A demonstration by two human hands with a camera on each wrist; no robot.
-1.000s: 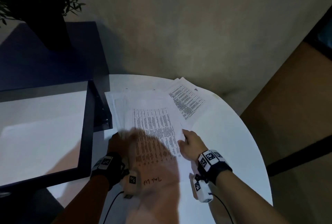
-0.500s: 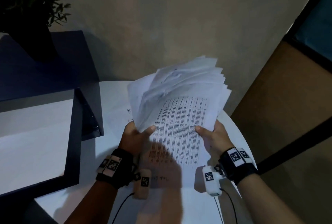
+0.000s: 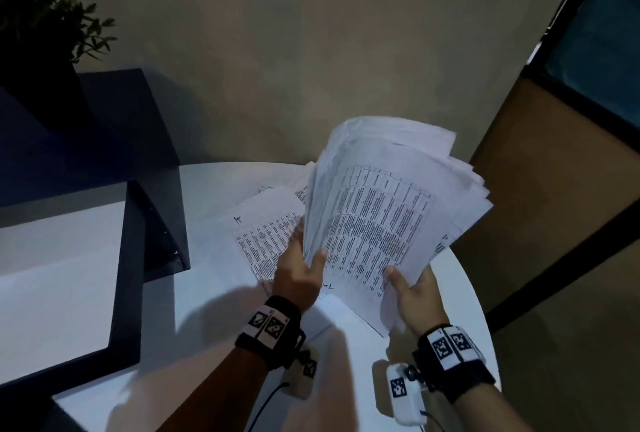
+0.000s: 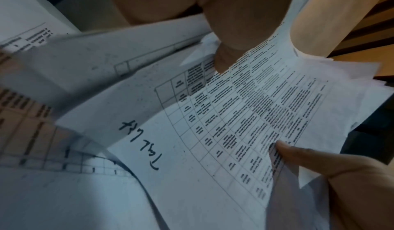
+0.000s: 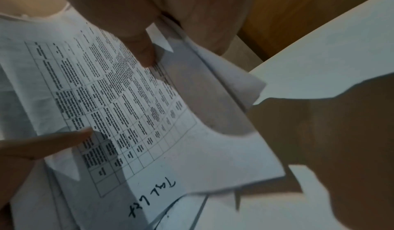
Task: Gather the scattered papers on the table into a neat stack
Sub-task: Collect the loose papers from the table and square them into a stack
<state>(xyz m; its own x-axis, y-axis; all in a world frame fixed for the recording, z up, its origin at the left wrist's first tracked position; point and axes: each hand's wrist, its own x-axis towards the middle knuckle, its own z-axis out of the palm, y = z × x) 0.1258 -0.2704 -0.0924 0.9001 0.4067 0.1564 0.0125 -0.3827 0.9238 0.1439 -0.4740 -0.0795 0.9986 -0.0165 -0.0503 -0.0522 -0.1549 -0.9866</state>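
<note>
The left hand (image 3: 298, 279) and right hand (image 3: 415, 293) each grip a lower edge of a fanned sheaf (image 3: 388, 210), held above the desk (image 3: 214, 293). A few sheets (image 3: 266, 234) lie flat on the desk beneath it. The task seems past halfway: those sheets need adding and the ragged edges squaring.

Thin matt white printed paper sheets (image 3: 391, 189), smooth white table (image 3: 214, 182), matt beige wall (image 3: 311, 50) at 12 o'clock, brown wood-look panel (image 3: 554, 206) at 3 o'clock
</note>
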